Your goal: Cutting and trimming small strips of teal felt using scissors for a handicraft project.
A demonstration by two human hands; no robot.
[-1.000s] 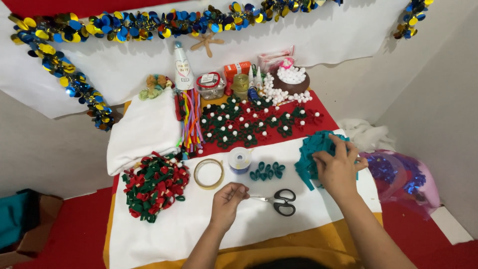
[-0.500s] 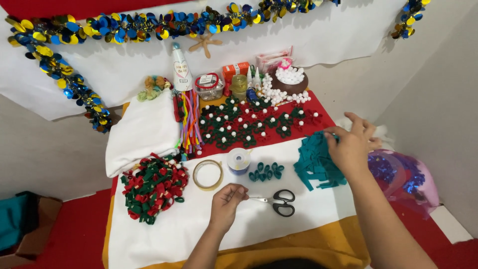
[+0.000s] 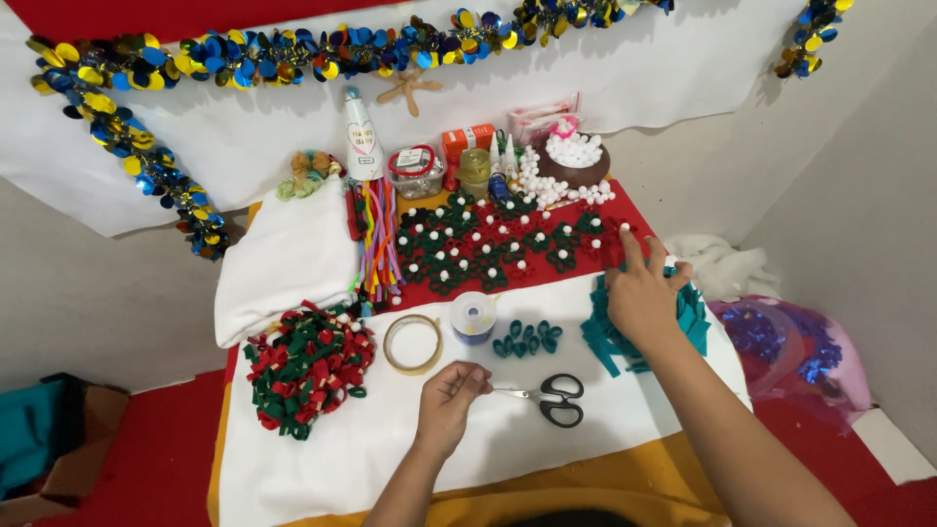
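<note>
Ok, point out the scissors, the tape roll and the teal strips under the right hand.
scissors (image 3: 558, 398), head view, on the black handles.
tape roll (image 3: 390, 351), head view, on its left rim.
teal strips (image 3: 601, 341), head view, on the strips left of the right hand (image 3: 639, 298).

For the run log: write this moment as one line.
left hand: pinched shut by scissors | right hand: fingers spread on teal felt strips | table: white cloth

The scissors (image 3: 558, 398) lie on the table (image 3: 322, 468), tape ring (image 3: 411, 344) at ten o'clock from them, felt strips (image 3: 695, 317) at two o'clock, pom-pom bowl (image 3: 574, 156) at twelve.
</note>
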